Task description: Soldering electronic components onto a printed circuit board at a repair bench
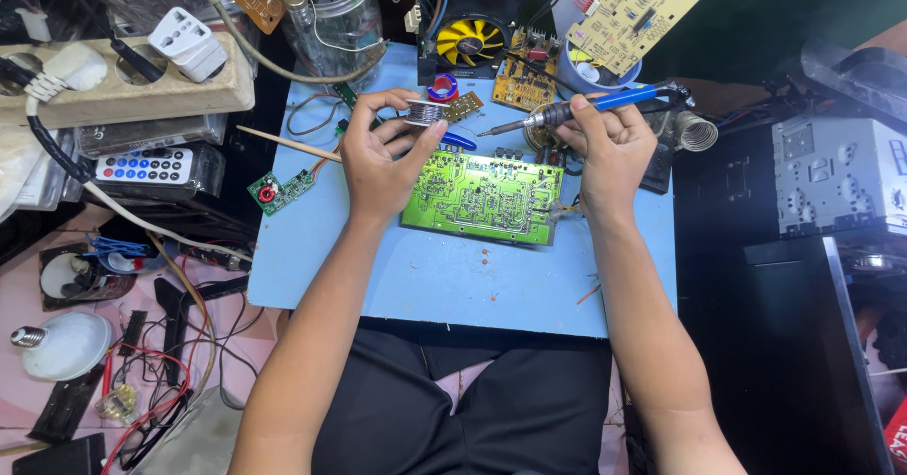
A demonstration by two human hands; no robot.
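Black trousers (472,409) fill the bottom of the view, with both forearms reaching up over a light blue surface (453,276). On it lies a green circuit board (484,197), solder side up, between the two hands. Left hand (383,158) is closed around a small spool of solder wire (427,111), pinched between thumb and fingers just above the board's upper left corner. Right hand (609,144) grips a blue-handled soldering iron (586,106), its tip pointing left toward the spool, above the board's top edge. Beyond sit a yellow fan (470,40) and a coiled iron stand (697,133); a white remote (146,166) lies far left.
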